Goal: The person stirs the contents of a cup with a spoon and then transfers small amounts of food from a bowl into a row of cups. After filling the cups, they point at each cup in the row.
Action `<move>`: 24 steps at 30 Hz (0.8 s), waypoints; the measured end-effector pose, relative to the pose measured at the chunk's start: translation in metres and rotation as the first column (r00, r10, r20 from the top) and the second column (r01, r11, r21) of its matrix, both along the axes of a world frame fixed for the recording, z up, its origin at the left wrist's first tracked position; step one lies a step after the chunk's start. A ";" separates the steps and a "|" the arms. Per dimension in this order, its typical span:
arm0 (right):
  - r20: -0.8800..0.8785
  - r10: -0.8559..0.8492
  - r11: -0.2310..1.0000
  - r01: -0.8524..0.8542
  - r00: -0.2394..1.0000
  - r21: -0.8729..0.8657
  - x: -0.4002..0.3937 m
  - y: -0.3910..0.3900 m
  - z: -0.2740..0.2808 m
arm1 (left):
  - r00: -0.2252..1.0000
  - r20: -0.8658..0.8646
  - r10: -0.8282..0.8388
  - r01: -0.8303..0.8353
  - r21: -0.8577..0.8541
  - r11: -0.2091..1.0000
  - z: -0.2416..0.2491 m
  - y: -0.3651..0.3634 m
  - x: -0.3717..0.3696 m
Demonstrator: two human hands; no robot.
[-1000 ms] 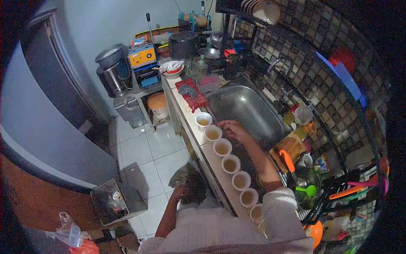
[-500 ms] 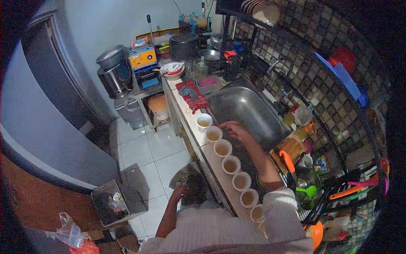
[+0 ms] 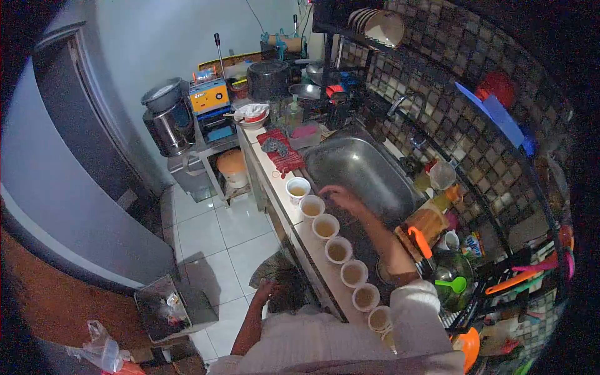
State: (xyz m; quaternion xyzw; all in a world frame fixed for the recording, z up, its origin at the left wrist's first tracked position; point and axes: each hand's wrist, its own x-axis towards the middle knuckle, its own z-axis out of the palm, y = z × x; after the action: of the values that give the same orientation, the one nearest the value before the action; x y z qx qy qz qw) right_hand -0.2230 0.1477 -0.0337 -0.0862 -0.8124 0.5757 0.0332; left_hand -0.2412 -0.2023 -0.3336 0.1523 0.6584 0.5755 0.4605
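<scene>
A row of white cups [image 3: 338, 249] holding a brownish liquid runs along the narrow counter edge. My right hand [image 3: 340, 198] hovers between the sink and the far end of that row, beside the second-farthest cup [image 3: 312, 206]. Its fingers reach out to the left, apart, and I see nothing in them. The farthest cup [image 3: 298, 190] stands just beyond it. My left hand [image 3: 267, 290] hangs low near my body, in front of a dark patterned surface [image 3: 275, 275]. Its fingers are too dark and small to make out.
A steel sink [image 3: 356, 169] lies right of the cups. A red cloth [image 3: 281, 153] with a grey scrubber is past the row. An orange cup-sealing machine [image 3: 209, 96] stands at the back left. A bin [image 3: 164, 306] sits on the floor. Utensils, including a green ladle [image 3: 458, 285], crowd the right.
The view has shifted slightly. My right hand has moved little, staying near the far cups with its fingers a bit more bent. The cups stay in their row.
</scene>
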 end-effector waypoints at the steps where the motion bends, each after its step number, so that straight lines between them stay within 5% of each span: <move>1: 0.084 -0.053 0.995 0.046 0.995 0.084 -0.001 -0.002 0.001 | 0.998 0.060 0.013 -0.011 -0.026 1.000 0.003 0.002 0.000; 5: -0.089 0.020 0.989 -0.006 0.996 0.150 -0.013 0.009 -0.025 | 0.950 0.230 0.211 -0.194 -0.098 0.976 0.001 -0.002 0.000; 7: -0.112 0.101 0.995 -0.102 0.989 -0.001 -0.003 -0.001 -0.004 | 0.941 -0.335 0.040 0.045 0.243 0.969 -0.034 -0.010 -0.002; 8: -0.112 0.103 0.995 -0.103 0.988 0.001 -0.005 0.000 -0.003 | 0.941 -0.336 0.042 0.044 0.245 0.969 -0.033 -0.007 -0.002; 10: -0.034 0.084 0.995 -0.081 0.996 0.060 -0.007 0.004 -0.009 | 0.922 0.260 0.287 -0.266 -0.114 0.957 0.026 0.004 0.007; 11: -0.038 0.083 0.995 -0.080 0.996 0.062 -0.010 0.007 -0.012 | 0.923 0.257 0.286 -0.266 -0.111 0.958 0.024 0.005 0.004; 13: -0.098 0.035 0.999 -0.031 0.995 0.045 -0.009 0.009 -0.028 | 0.972 0.194 0.130 -0.176 0.247 0.953 0.023 -0.003 0.007; 17: -0.305 0.125 0.992 -0.112 0.944 0.058 -0.005 0.015 -0.033 | 0.952 0.204 0.227 -0.229 -0.012 0.973 0.045 0.005 0.008; 19: 0.218 -0.079 0.994 0.060 0.973 0.095 0.010 0.000 0.001 | 0.965 0.208 0.159 -0.152 -0.053 0.987 0.053 0.005 0.009; 24: -0.071 0.027 0.999 -0.024 0.997 0.047 0.012 0.011 -0.022 | 0.964 0.184 0.192 -0.179 -0.082 0.980 0.025 0.005 0.005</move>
State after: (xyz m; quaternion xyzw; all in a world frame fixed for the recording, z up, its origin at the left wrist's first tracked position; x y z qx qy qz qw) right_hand -0.2107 0.1583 -0.0558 -0.0543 -0.8248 0.5599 0.0571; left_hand -0.2361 -0.1972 -0.3084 0.0192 0.6409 0.6064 0.4703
